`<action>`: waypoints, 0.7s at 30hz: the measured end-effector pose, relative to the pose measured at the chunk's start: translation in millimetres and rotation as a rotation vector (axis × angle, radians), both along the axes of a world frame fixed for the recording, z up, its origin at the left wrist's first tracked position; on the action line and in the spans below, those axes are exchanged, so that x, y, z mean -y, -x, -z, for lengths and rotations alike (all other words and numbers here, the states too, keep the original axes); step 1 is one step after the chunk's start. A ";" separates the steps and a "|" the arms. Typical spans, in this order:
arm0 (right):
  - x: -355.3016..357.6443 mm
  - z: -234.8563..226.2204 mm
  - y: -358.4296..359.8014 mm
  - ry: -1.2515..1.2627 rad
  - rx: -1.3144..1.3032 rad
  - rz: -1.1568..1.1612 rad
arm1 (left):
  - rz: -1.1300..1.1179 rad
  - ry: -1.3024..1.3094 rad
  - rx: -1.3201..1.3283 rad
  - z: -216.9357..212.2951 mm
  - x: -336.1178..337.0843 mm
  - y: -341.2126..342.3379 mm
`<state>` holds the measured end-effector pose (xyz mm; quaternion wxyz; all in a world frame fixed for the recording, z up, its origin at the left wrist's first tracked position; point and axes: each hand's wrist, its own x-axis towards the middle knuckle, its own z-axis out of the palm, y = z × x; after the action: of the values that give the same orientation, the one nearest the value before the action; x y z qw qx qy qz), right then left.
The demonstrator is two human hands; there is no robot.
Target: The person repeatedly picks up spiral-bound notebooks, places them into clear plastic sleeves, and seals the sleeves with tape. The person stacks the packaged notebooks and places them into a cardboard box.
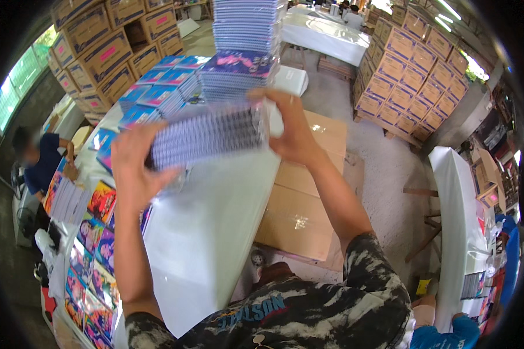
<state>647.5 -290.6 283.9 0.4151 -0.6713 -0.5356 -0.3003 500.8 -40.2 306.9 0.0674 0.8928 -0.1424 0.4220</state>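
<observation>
Between my two hands I hold a pack of spiral-bound notebooks (209, 137), raised above the white table (204, 232). Clear plastic wrap shows around the pack, and its bound edges face me. My left hand (138, 157) grips the left end, thumb underneath. At the other end my right hand (288, 128) presses on the wrapped side, fingers over the top corner. Just beyond the pack rises a tall stack of similar wrapped notebooks (239, 64) with a purple cover showing. Motion blurs the pack a little.
Piles of blue-covered notebooks (157, 96) stand at the table's far left, colourful ones (93, 256) nearer. A co-worker (41, 157) handles a notebook stack at left. Flat cardboard (300, 215) lies right of the table. Stacked cartons (410, 75) stand far right, more cartons (105, 52) far left.
</observation>
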 end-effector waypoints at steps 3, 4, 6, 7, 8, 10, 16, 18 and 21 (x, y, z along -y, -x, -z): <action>-9.1 -28.1 -100.9 -0.201 0.206 0.176 | 0.075 0.002 0.248 -35.0 4.3 -119.9; -14.3 -31.3 -131.2 -0.233 0.260 0.201 | 0.036 -0.019 0.268 -35.7 2.2 -155.3; -22.2 -5.5 -175.2 -0.203 0.193 0.247 | -0.041 -0.054 0.308 -16.7 -4.8 -217.1; -23.8 17.9 -199.6 -0.153 0.080 0.271 | -0.063 0.000 0.229 5.3 -3.8 -240.9; -29.9 27.2 -216.7 -0.110 -0.037 0.280 | -0.098 0.044 0.147 31.6 -8.5 -262.5; -29.0 33.9 -222.4 -0.064 -0.168 0.138 | -0.132 0.121 0.045 53.2 -13.5 -278.3; -25.8 51.1 -221.2 -0.103 -0.266 0.096 | -0.130 0.231 0.048 64.4 3.6 -253.0; -26.9 74.7 -227.7 -0.165 -0.316 0.116 | -0.142 0.287 0.066 88.1 4.5 -224.8; -47.8 131.8 -179.3 -0.389 -0.463 0.155 | -0.286 0.249 -0.103 157.0 -12.8 -127.0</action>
<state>826.8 -242.8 152.0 0.6228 -0.6685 -0.3065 -0.2670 627.8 -27.5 149.9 0.1239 0.9090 0.0429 0.3956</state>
